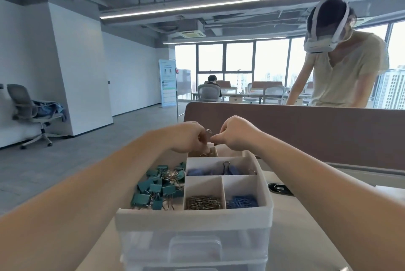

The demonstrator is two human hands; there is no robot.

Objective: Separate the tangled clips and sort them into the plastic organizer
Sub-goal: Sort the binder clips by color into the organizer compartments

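The left hand (188, 138) and the right hand (235, 135) meet above the far end of the plastic organizer (192, 216), fingertips drawn together, and we find both pinching a small cluster of metal clips (210, 133) held between them. The cluster sits just above the far centre compartment (206, 153), which holds something pale we cannot identify.

The relation the next move turns on, in our judgement: the cluster lies directly between the two hands, and its long axis cannot be told, as little of it shows. Neither hand is nearer; each grips one side, so pulling apart sideways would separate the pieces. The drop points lie below and nearer the person.

Contents noted:
- teal binder clips (158, 187) heaped in the long left compartment;
- blue binder clips (210, 171) in the wide compartment right of them;
- silver paper clips (203, 202) in the near middle compartment;
- blue paper clips (242, 201) in the near right compartment.

The organizer stands on the bench (306, 237), with a dark object (279, 188) just beside it on the right.

No brand or label is readable on the organizer. A standing banner (168, 83) across the room carries print too small to read.
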